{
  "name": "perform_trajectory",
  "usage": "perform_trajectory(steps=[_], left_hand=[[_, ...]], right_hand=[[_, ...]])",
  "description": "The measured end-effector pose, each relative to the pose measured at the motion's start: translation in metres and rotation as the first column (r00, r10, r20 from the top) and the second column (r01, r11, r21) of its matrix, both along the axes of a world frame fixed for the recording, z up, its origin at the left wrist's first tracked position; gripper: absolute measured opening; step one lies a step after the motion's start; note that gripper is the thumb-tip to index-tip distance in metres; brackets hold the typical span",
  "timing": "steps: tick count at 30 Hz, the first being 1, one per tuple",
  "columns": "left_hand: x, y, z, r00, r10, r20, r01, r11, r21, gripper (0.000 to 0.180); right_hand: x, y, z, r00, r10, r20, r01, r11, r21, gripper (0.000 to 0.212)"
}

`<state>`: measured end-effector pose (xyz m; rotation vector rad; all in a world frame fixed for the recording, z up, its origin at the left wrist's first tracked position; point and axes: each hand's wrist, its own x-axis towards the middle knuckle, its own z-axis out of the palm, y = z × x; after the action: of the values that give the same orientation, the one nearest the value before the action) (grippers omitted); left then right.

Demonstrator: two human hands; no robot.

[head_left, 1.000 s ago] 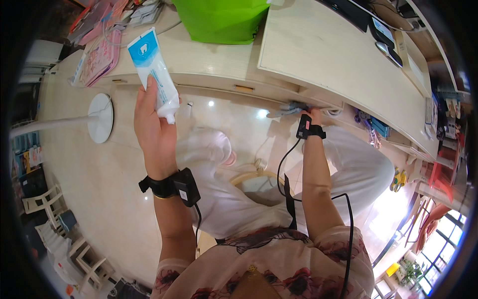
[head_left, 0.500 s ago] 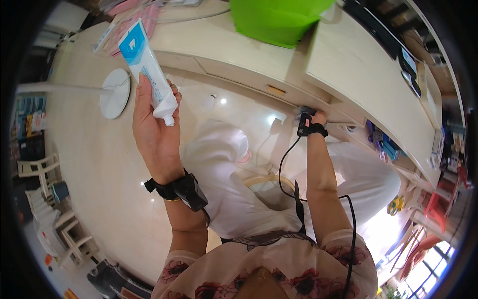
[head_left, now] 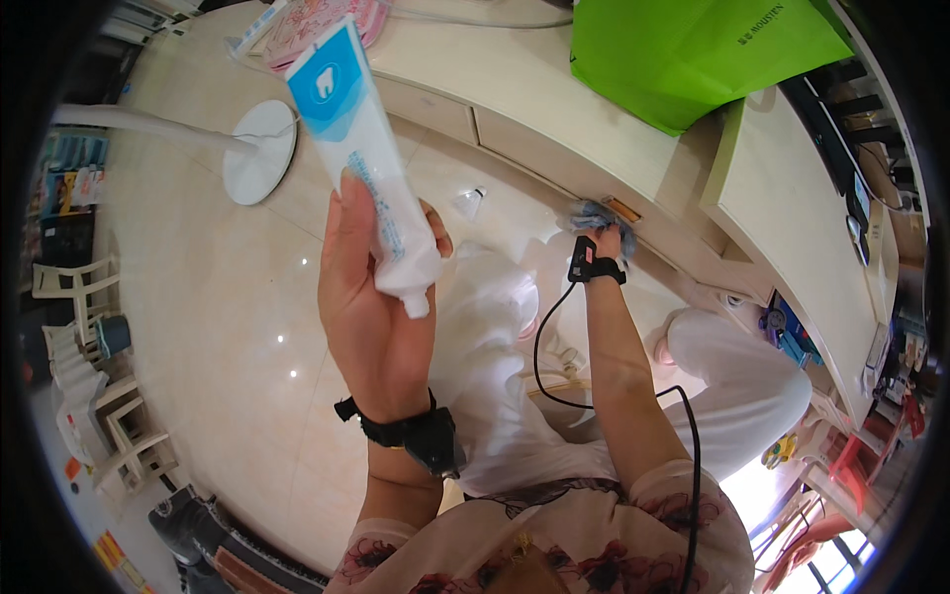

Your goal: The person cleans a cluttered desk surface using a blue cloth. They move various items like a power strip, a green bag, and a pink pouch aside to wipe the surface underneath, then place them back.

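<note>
Two hands are busy. The left hand (head_left: 381,297) holds a tube (head_left: 361,148) raised in front of the desk (head_left: 515,89), cap end down, fingers wrapped around its lower half and thumb pressed on the front. It looks light and soft-walled, likely to dent or squirt if squeezed, so the stiffer shoulder near the cap seems the safest grip. The right hand (head_left: 599,233) pinches a bluish cloth (head_left: 592,212) against the drawer edge.

We sit in a home room: a cream desk (head_left: 554,89) with drawers ahead, glossy tiled floor (head_left: 218,327), a white fan base (head_left: 259,165) far left, plastic chairs (head_left: 89,396) at left.
</note>
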<state>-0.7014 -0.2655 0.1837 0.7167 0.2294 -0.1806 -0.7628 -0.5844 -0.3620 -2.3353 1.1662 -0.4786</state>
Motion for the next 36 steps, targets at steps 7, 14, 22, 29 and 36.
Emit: perform_trajectory(steps=[7, 14, 22, 29, 36], left_hand=[[-0.008, 0.018, -0.007, 0.995, 0.012, 0.097, -0.015, 0.999, 0.033, 0.021], [-0.012, 0.018, -0.004, 0.991, -0.059, 0.117, 0.054, 0.998, 0.040, 0.024], [-0.012, 0.023, -0.010, 0.991, 0.130, 0.011, -0.131, 0.980, 0.150, 0.025], [-0.023, 0.029, -0.018, 0.993, 0.119, 0.022, -0.121, 0.957, 0.265, 0.023], [-0.044, 0.040, -0.033, 0.998, 0.055, 0.023, -0.060, 0.950, 0.305, 0.021]], right_hand=[[0.103, 0.162, 0.099, 0.897, 0.442, 0.032, -0.439, 0.876, 0.200, 0.025], [0.175, 0.207, 0.065, 0.906, 0.243, 0.347, -0.389, 0.801, 0.456, 0.037], [0.096, 0.123, 0.132, 0.767, 0.578, -0.280, -0.531, 0.816, 0.230, 0.040], [-0.011, -0.017, 0.122, 0.731, 0.490, -0.474, -0.468, 0.866, 0.175, 0.039], [-0.048, -0.064, 0.132, 0.696, 0.322, -0.642, -0.264, 0.946, 0.189, 0.041]])
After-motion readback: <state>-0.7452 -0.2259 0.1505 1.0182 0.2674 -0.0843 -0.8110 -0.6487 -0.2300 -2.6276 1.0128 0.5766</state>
